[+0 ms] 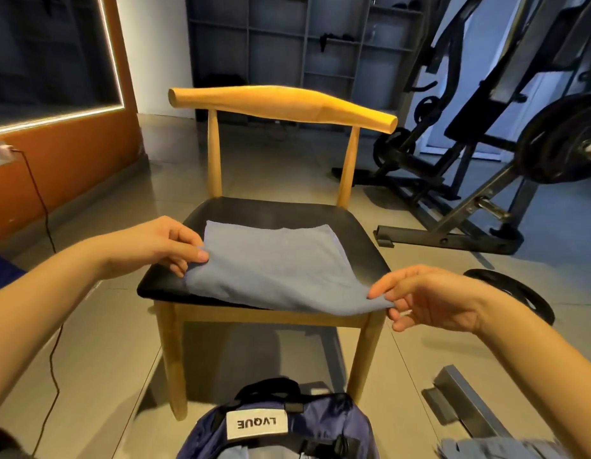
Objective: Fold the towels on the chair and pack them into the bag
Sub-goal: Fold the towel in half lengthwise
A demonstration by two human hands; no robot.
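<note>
A blue-grey towel lies spread on the black seat of a wooden chair. My left hand pinches the towel's near left corner and lifts it slightly off the seat. My right hand pinches the near right corner, which hangs past the seat's front right edge. A dark blue bag with a white label sits on the floor below the chair's front, its top partly cut off by the frame. More blue-grey cloth shows at the bottom right edge.
A weight machine with a plate stands to the right of the chair, and a loose weight plate lies on the floor. A black cable runs down the left. Grey shelving is behind. A metal bar lies at lower right.
</note>
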